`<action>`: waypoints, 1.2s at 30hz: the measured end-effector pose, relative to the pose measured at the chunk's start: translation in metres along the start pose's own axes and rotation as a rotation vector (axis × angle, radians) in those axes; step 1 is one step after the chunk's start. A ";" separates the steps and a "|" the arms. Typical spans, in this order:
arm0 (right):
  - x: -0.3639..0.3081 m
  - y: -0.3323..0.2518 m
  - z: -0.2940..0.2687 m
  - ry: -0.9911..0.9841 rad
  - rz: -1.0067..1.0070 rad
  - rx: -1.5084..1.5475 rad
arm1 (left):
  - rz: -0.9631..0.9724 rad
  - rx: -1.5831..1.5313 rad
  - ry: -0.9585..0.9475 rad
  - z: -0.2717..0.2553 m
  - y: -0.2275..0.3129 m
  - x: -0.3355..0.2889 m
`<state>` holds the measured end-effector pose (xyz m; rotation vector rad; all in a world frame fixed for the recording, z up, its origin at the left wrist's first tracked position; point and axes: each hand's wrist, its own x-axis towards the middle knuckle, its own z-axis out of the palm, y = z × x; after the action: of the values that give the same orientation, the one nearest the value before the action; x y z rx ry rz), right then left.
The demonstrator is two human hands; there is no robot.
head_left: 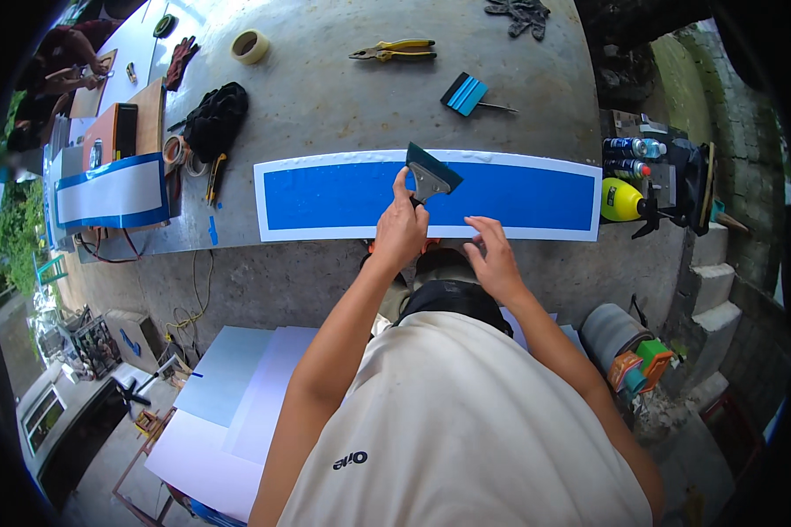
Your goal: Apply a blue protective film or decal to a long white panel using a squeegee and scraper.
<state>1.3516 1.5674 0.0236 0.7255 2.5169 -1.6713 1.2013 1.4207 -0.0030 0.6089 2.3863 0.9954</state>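
My left hand is closed around the handle of a squeegee with a dark green blade and a metal head, its index finger stretched along the tool. The squeegee is over the middle of a long panel, blue with a white border, lying along the near edge of the metal table. Small bubbles or wet-looking ripples show along the panel's far white border. Beside the panel's near edge, my right hand has its fingers loosely bent and apart, with nothing visible in it.
On the metal table lie yellow-handled pliers, a blue scraper, a tape roll, a black cloth and a yellow cutter. A yellow spray bottle stands at right. Another person's hands work far left.
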 end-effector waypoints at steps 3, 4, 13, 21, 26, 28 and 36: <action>-0.025 0.056 -0.026 0.150 0.167 -0.181 | 0.057 0.222 -0.219 -0.028 0.006 0.022; -0.035 0.067 -0.034 0.170 0.256 -0.213 | 0.037 0.293 -0.281 -0.033 0.007 0.031; -0.142 0.092 0.024 0.273 0.581 -0.267 | 0.296 0.453 -0.513 -0.020 -0.024 0.079; -0.190 0.057 0.104 0.217 0.735 -0.274 | 0.352 0.484 -0.527 -0.072 -0.080 0.079; -0.199 0.068 0.116 0.176 0.788 -0.310 | 0.283 0.528 -0.488 -0.117 -0.122 0.069; -0.201 0.079 0.117 0.190 0.728 -0.336 | 0.256 0.544 -0.458 -0.134 -0.135 0.064; -0.181 0.090 0.115 0.145 0.744 -0.268 | 0.191 0.659 -0.416 -0.194 -0.172 0.045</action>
<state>1.5230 1.4292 -0.0523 1.5337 2.0650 -1.0339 1.0167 1.2347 -0.0217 1.1631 2.2654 0.0866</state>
